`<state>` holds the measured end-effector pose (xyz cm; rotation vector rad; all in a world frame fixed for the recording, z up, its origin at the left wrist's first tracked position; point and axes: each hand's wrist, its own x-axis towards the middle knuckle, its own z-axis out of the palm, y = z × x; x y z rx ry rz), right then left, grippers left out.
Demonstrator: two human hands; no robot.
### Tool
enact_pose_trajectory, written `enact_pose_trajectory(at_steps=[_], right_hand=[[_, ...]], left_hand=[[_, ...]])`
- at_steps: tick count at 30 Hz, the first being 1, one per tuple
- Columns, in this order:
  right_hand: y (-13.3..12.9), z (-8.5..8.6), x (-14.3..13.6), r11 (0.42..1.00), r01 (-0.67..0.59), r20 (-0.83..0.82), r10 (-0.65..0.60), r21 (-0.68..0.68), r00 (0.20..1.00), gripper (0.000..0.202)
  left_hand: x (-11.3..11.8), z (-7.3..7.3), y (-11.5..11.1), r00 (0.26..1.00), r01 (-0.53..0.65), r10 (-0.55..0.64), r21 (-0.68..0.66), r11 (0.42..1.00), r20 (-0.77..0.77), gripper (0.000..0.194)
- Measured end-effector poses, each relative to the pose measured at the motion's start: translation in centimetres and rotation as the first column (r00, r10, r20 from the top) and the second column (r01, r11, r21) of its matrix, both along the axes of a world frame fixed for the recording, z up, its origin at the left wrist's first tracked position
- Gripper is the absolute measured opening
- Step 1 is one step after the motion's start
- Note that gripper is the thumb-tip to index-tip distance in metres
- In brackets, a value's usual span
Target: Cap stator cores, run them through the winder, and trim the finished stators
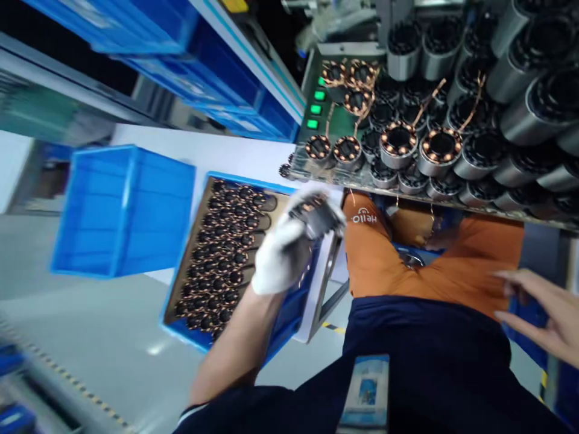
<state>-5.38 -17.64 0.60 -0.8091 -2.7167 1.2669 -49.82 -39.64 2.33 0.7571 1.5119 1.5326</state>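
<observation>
In my left hand [283, 253], which wears a white glove, I grip a dark motor stator [319, 218] with a bit of copper winding at one end. Motion blurs it. The hand is over the inner edge of a blue crate [170, 292] filled with rows of copper-wound stators [221, 253]. Bare and empty, my right hand [538, 307] hovers at the right beside my orange trouser leg, thumb and fingers apart. Ahead is a workbench [328, 175] with several silver cylinders; two wound stators [398, 141] with upright copper leads sit on cylinders near its front.
Another blue bin [124, 211] stands at the left, beyond the crate. Blue boxes [203, 60] are stacked at the upper left. Green lit switches [315, 109] line the bench's left side. Tall metal cylinders [534, 102] crowd its right. A metal frame [328, 289] stands beside my leg.
</observation>
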Motion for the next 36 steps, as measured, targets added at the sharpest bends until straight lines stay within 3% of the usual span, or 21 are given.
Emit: enact_pose_trajectory(at_steps=[2,4,7,11,14,16,19,21,25,29,32,34,36], right_hand=[[-1.8,-3.3,2.6,0.992,-0.04,0.194,0.063,-0.12,0.979,0.045],[-3.8,-6.0,4.6,0.977,-0.061,0.289,0.119,-0.202,0.95,0.056],[-5.9,-8.5,6.0,0.948,-0.097,0.38,0.214,-0.303,0.9,0.059],[-6.4,-9.2,6.1,0.956,-0.033,0.354,0.14,-0.293,0.925,0.058],[-6.2,-8.9,5.4,0.968,0.066,0.325,0.017,-0.242,0.945,0.058],[-6.3,-8.2,4.4,0.969,0.109,0.341,-0.027,-0.224,0.94,0.059],[-6.8,-6.3,1.6,0.963,0.086,0.384,0.019,-0.256,0.923,0.058],[-7.3,-4.7,-0.7,0.954,0.012,0.4,0.115,-0.301,0.909,0.056],[-8.1,-2.2,-5.0,0.931,-0.168,0.371,0.289,-0.324,0.882,0.052],[-8.4,-1.6,-6.6,0.93,-0.229,0.306,0.316,-0.288,0.898,0.052],[-7.9,-1.6,-6.5,0.93,-0.199,0.246,0.28,-0.309,0.928,0.046],[-7.2,-1.4,-6.6,0.921,-0.15,0.206,0.236,-0.359,0.95,0.037],[-6.1,-0.8,-7.4,0.906,-0.031,0.147,0.102,-0.423,0.984,0.032]], left_hand=[[-5.1,-1.4,0.4,0.916,-0.201,0.223,0.099,0.975,-0.335,0.056],[-9.5,-3.3,2.0,0.801,-0.238,0.27,0.13,0.962,-0.534,0.058],[-13.9,-5.7,5.4,0.699,-0.189,0.18,0.064,0.98,-0.692,0.077],[-15.2,-6.3,8.4,0.633,-0.066,-0.004,-0.059,0.996,-0.774,0.103],[-14.1,-4.7,8.9,0.6,-0.058,0.004,-0.039,0.998,-0.8,0.097],[-13.0,-2.9,9.4,0.534,-0.076,0.039,-0.002,0.997,-0.845,0.082],[-11.1,-0.5,11.8,0.296,-0.097,0.014,-0.016,0.995,-0.955,0.044],[-10.0,0.6,14.1,0.159,-0.123,-0.066,-0.086,0.989,-0.985,0.034],[-9.0,1.1,18.4,0.161,-0.123,-0.148,-0.169,0.978,-0.976,0.027],[-9.5,1.0,20.2,0.168,-0.095,-0.119,-0.136,0.986,-0.979,0.035],[-10.7,2.3,19.1,0.159,-0.128,-0.089,-0.11,0.986,-0.983,0.028],[-11.1,4.3,17.0,0.146,-0.164,-0.019,-0.043,0.985,-0.989,0.027],[-10.1,6.9,14.2,0.112,-0.144,0.093,0.076,0.987,-0.989,0.03]])
